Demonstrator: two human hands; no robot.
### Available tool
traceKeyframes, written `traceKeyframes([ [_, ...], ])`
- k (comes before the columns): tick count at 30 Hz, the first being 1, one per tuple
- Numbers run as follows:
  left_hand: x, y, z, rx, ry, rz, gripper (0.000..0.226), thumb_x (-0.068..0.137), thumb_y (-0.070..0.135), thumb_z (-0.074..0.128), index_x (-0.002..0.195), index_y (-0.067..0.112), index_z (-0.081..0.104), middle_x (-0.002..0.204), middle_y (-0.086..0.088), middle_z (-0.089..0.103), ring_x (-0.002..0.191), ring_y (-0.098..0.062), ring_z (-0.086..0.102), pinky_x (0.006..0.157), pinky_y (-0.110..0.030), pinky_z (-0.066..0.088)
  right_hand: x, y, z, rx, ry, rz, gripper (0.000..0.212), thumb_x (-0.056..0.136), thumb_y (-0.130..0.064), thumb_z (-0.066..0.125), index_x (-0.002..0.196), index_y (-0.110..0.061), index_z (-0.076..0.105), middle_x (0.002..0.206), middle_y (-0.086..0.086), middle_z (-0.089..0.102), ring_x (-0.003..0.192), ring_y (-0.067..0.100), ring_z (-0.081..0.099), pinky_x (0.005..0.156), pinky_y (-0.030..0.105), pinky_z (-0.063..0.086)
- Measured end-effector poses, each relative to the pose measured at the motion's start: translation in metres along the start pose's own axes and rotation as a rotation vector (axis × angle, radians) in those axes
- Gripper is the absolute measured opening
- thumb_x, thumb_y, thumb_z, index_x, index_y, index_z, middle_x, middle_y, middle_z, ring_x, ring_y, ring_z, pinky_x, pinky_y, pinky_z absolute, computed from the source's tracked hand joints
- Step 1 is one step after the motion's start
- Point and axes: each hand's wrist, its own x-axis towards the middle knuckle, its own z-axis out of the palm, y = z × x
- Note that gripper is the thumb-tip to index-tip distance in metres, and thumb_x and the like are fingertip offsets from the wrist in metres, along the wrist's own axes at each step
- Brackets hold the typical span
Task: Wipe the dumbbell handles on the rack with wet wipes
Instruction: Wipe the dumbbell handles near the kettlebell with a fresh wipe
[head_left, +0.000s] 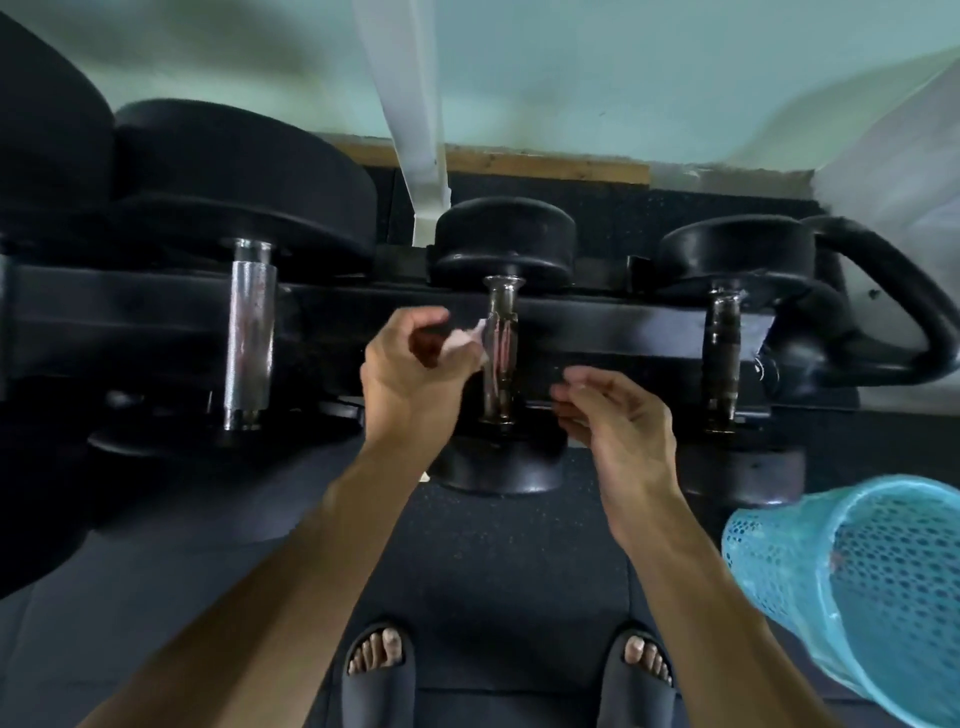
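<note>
Here, the black rack spans your view, carrying three dumbbells side by side. The largest dumbbell sits at left, the middle dumbbell directly before you, a third at right. A blue mesh basket stands at lower right (tilted toward you). Your left hand pinches a crumpled wet wipe against the middle chrome handle. Your right hand hovers just right of that handle, fingers loosely curled, holding nothing.
</note>
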Motion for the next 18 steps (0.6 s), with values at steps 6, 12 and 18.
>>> traceKeyframes([
  [6,0.053,0.005,0.026,-0.082,0.085,-0.202,0.007,0.080,0.023,0.081,0.077,0.025,0.075,0.072,0.005,0.072,0.078,-0.015,0.071,0.077,-0.024,0.056,-0.013,0.036,-0.003,-0.027,0.028,-0.010,0.010,0.088,-0.021,0.074,0.096,-0.025,0.077,0.095,-0.012,0.076,0.089,-0.007,0.068,0.072,0.004,0.046],
  [12,0.037,0.001,0.027,-0.278,-0.171,-0.360,0.023,0.092,0.038,0.068,0.075,0.024,0.076,0.084,0.004,0.077,0.087,-0.015,0.074,0.096,-0.040,0.055,-0.018,0.042,0.009,-0.079,-0.045,-0.002,0.032,0.076,-0.044,0.078,0.105,-0.037,0.070,0.107,-0.017,0.070,0.103,-0.007,0.062,0.076,0.002,0.045],
  [18,0.044,0.002,0.025,-0.388,-0.149,-0.410,0.009,0.086,0.008,0.074,0.092,0.015,0.073,0.091,-0.002,0.076,0.087,-0.016,0.074,0.089,-0.035,0.059,-0.019,0.047,0.007,-0.105,-0.078,-0.005,0.051,0.059,-0.065,0.072,0.105,-0.044,0.066,0.117,-0.017,0.068,0.114,-0.004,0.059,0.096,0.015,0.045],
])
